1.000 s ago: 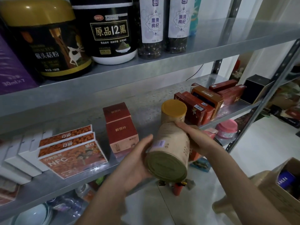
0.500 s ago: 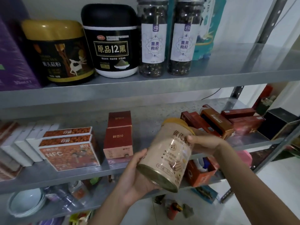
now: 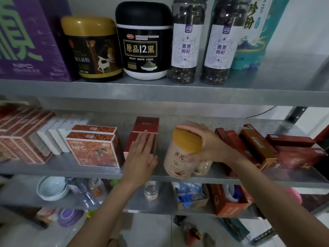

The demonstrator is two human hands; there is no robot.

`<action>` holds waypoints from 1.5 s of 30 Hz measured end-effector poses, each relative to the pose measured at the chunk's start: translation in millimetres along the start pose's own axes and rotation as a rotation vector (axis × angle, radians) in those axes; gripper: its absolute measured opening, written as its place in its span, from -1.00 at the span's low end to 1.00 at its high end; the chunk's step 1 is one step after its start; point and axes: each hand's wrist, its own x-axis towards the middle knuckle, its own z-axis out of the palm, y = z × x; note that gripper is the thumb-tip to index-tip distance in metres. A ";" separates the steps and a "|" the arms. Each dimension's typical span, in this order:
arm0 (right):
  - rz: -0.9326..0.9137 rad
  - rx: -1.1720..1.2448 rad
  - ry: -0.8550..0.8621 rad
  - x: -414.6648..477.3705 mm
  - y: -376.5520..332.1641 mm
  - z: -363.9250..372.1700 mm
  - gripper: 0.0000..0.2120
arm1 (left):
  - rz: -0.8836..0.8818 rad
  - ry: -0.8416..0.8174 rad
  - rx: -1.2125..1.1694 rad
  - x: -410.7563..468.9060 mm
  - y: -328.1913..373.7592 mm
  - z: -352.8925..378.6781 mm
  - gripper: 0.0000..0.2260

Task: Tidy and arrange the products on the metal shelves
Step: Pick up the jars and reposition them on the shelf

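Mid shelf is showing bare metal along its front edge. Red box is leaving an open strip at its 3 o'clock. There the yellow-lidded jar is standing upright nr the edge. R hand is gripping it, fingers curling over the lid. L hand is lying flat, fingers straight, on the red box.

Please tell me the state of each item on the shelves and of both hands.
Beige can: upright on middle shelf, lid on.
Right hand: grip closed round the can's top.
Left hand: flat, fingers straight, against red box.
Gold-lidded jar: upright, closed.
Black-lidded jar: upright, closed.
Two clear jars: upright, filled.
Bowls: stacked, open side up.
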 end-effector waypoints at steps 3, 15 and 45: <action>-0.033 -0.101 -0.097 19.9 3.8 10.8 -0.06 | 0.004 -0.091 0.238 2.1 -24.1 18.7 -0.35; 0.141 -0.441 -0.256 59.9 31.1 45.1 -0.05 | 0.008 -0.100 0.321 -3.3 -32.1 35.7 -0.21; 0.393 -0.047 0.062 -39.1 0.9 -53.7 -0.27 | 0.189 -0.192 -0.514 55.9 70.8 10.4 -0.44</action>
